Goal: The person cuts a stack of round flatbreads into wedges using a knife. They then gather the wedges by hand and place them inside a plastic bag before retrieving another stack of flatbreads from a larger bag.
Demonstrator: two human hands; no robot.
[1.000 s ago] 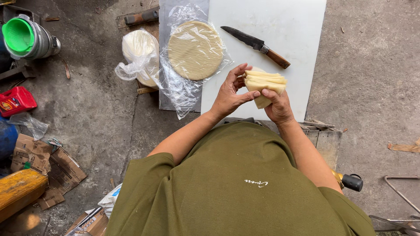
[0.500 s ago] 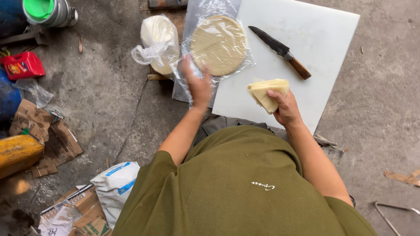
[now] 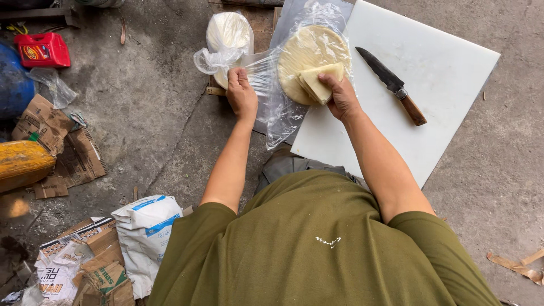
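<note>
Right hand pinches a stack of folded wedges over the round wrapper stack. Left hand pinches the clear plastic bag beside it; it should be held taut. Knife lies beyond the right hand on the white board.

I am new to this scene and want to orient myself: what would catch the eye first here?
The white board at top right stands out, with a knife lying on it. At its left edge, the right hand holds a folded wedge over a round flat stack in clear plastic. The left hand grips the plastic beside a second bagged stack.
</note>
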